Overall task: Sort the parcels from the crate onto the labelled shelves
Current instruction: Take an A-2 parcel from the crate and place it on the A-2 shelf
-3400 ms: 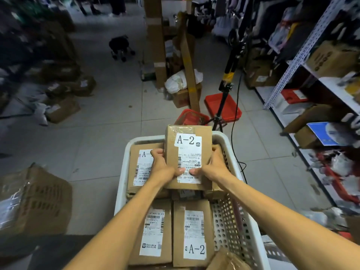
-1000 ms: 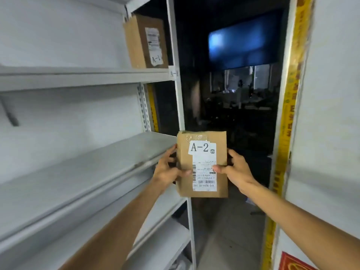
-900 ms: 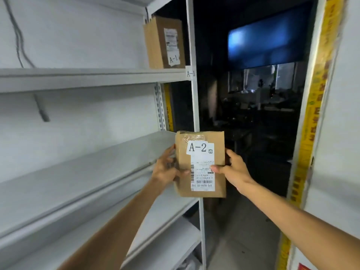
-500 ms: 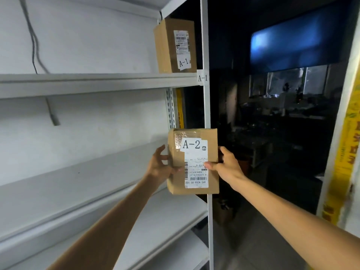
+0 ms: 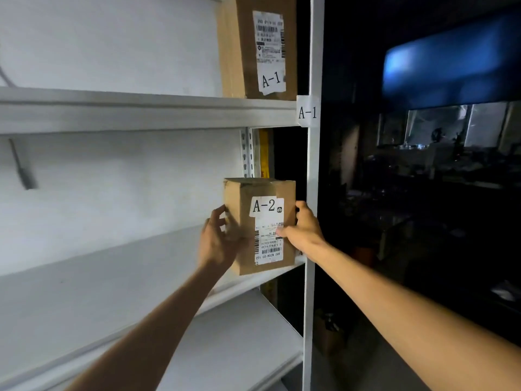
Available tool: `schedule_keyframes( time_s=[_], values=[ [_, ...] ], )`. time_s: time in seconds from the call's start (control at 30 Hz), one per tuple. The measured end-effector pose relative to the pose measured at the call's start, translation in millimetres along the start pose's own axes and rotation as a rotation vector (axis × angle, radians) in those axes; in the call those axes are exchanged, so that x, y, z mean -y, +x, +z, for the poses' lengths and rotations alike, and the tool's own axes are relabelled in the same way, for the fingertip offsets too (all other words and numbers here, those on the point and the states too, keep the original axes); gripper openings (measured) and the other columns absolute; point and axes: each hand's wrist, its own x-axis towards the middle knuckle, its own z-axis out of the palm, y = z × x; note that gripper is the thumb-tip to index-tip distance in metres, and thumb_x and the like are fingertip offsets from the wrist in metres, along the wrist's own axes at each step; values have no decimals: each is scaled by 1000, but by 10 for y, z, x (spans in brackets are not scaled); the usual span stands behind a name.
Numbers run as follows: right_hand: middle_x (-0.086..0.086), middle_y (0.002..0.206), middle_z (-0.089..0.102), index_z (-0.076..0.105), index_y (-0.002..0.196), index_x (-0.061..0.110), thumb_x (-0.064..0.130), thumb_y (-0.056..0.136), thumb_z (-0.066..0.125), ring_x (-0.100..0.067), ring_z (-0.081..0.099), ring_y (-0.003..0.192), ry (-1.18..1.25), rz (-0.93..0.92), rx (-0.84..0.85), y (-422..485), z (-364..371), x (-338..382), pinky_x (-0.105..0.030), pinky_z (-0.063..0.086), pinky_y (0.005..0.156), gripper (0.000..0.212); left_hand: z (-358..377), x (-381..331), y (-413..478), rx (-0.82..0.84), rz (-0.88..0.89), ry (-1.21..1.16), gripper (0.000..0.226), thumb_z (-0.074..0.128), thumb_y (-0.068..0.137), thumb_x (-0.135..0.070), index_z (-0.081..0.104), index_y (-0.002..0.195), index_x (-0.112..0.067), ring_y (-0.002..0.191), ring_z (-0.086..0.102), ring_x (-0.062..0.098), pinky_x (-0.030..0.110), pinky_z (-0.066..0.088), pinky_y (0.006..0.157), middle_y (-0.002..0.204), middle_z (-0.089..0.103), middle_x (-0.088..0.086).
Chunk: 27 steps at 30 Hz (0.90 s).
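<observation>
White shelving (image 5: 311, 277) fills the view from 12 round to 9 o'clock, and its middle shelf (image 5: 112, 277) runs open toward 9 o'clock, with the upright post close in at 3 o'clock. At 12 o'clock the A-1 parcel (image 5: 245, 52) stands on the upper shelf (image 5: 141, 108) beside the A-1 tag (image 5: 307, 112). And there's the A-2 parcel (image 5: 265, 218), upright at the middle shelf's front right corner, clasped between both hands: left hand (image 5: 218, 241) on its 9 o'clock face, right hand (image 5: 303, 230) wrapping the 3 o'clock edge, thumb on the label.
</observation>
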Motion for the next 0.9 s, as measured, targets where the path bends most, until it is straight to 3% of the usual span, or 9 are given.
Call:
schedule_keyframes(
  time_s=[0.13, 0.27, 0.37, 0.43, 0.5, 0.6, 0.8, 0.9],
  values=[
    [-6, 121, 59, 43, 129, 14, -3, 72, 75, -21, 57, 108, 15, -30, 58, 395, 35, -158, -32, 48, 88, 68, 135, 145, 216, -55, -90, -16, 91, 86, 60, -4, 44, 138, -24, 91, 62, 18, 18, 50, 62, 125, 60, 4],
    [0, 120, 57, 34, 137, 20, -3, 74, 72, -16, 53, 110, 26, -82, 141, 664, 125, -394, -29, 46, 92, 77, 329, 280, 296, -152, -141, 22, 84, 84, 62, -1, 46, 133, -24, 84, 62, 17, 12, 45, 53, 116, 64, 6],
    [6, 106, 54, 30, 136, 25, -7, 74, 65, -4, 53, 91, 75, -102, 166, 808, 153, -523, -5, 42, 68, 79, 460, 318, 345, -179, -121, 81, 81, 86, 60, -3, 47, 128, -26, 77, 63, 14, 14, 44, 53, 104, 64, 3],
    [8, 103, 51, 27, 139, 24, -12, 74, 61, 2, 50, 82, 117, -96, 172, 879, 150, -597, -1, 39, 48, 82, 523, 314, 352, -183, -117, 104, 81, 86, 60, -4, 47, 127, -26, 73, 62, 9, 12, 43, 51, 99, 63, 0],
    [11, 104, 48, 24, 141, 26, -10, 75, 62, -4, 48, 90, 100, -107, 183, 928, 137, -648, -5, 39, 47, 83, 566, 323, 355, -181, -108, 85, 85, 87, 57, -3, 46, 129, -25, 74, 61, 6, 9, 43, 48, 94, 60, -5],
    [6, 119, 51, 23, 141, 32, -7, 74, 63, -8, 48, 101, 89, -101, 206, 994, 99, -690, -9, 37, 61, 87, 634, 328, 372, -182, -112, 70, 90, 88, 56, -3, 45, 131, -25, 76, 61, 5, 8, 43, 49, 94, 58, -8],
    [-5, 131, 53, 28, 138, 25, -11, 74, 61, 4, 45, 75, 92, -135, 171, 989, 115, -712, -4, 37, 39, 81, 634, 358, 358, -194, -111, 75, 92, 89, 55, -8, 45, 133, -26, 88, 63, 17, 20, 48, 64, 101, 60, -4],
    [-6, 131, 54, 29, 140, 22, -10, 75, 62, -4, 52, 93, 76, -154, 147, 944, 75, -711, -4, 38, 49, 79, 639, 343, 329, -185, -116, 55, 93, 89, 56, -5, 44, 135, -26, 89, 63, 17, 23, 49, 65, 100, 60, -4]
  ],
)
